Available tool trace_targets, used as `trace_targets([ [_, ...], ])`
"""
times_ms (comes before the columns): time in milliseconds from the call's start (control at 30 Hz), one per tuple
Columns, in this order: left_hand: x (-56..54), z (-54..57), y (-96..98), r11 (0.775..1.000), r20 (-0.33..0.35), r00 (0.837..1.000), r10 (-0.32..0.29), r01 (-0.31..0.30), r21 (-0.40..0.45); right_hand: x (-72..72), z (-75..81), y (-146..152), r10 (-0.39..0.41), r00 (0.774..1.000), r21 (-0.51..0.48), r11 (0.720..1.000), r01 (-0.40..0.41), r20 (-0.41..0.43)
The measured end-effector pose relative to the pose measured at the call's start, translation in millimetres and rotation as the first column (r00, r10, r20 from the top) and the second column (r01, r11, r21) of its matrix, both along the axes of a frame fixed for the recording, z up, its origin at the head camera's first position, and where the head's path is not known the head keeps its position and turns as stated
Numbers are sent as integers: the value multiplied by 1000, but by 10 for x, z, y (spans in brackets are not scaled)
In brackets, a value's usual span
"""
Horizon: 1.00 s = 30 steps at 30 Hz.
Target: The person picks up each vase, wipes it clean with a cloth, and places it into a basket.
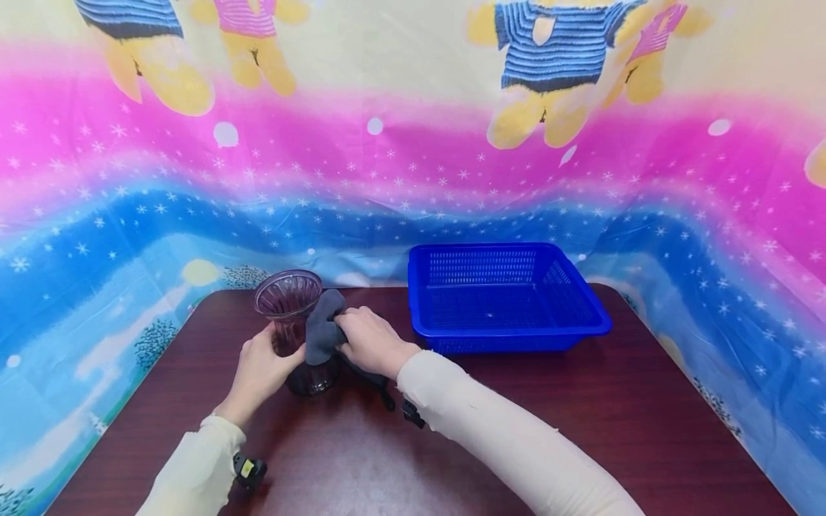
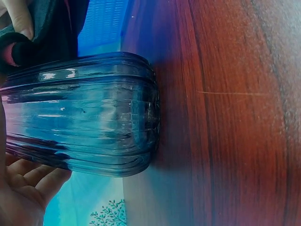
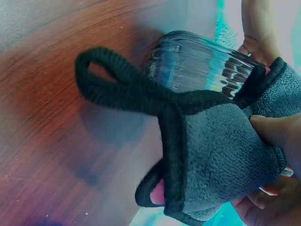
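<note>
A clear, purplish ribbed glass vase [image 1: 292,331] with a flared rim is upright near the table's back left, its base at the tabletop. My left hand [image 1: 261,369] grips its narrow middle from the left, fingers behind the glass. In my right hand [image 1: 374,340] is a bunched grey cleaning cloth [image 1: 325,330], pressed against the vase's right side just below the rim. Black edging and a hanging loop [image 3: 83,80] show on the cloth in the right wrist view, with a bit of pink underside. The left wrist view shows the ribbed lower body [image 2: 84,113] of the vase.
A blue plastic basket [image 1: 516,344] with mesh walls stands to the right of my right hand, near the back edge. The dark red wooden table [image 1: 361,459] ends at a patterned curtain [image 1: 387,172] behind and on both sides.
</note>
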<state>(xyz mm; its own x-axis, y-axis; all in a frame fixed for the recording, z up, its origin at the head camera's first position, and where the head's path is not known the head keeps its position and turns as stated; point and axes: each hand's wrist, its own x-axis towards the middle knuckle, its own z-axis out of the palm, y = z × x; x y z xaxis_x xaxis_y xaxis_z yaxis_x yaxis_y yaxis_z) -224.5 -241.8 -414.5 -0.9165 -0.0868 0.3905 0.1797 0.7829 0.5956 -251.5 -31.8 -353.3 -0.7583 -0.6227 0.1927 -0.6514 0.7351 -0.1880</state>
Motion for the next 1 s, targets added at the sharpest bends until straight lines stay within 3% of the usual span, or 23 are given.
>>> trace_targets([
  [233, 11, 6, -5, 1000, 1, 1000, -7, 7, 7, 26, -74, 0, -19, 1000, -6, 1000, 19, 14],
  [800, 17, -32, -13, 1000, 40, 999, 6, -7, 25, 25, -503, 48, -60, 996, 29, 998, 58, 64],
  [1000, 16, -36, -11, 1000, 42, 999, 5, -6, 27, 30, -585, 60, -67, 996, 40, 997, 64, 64],
])
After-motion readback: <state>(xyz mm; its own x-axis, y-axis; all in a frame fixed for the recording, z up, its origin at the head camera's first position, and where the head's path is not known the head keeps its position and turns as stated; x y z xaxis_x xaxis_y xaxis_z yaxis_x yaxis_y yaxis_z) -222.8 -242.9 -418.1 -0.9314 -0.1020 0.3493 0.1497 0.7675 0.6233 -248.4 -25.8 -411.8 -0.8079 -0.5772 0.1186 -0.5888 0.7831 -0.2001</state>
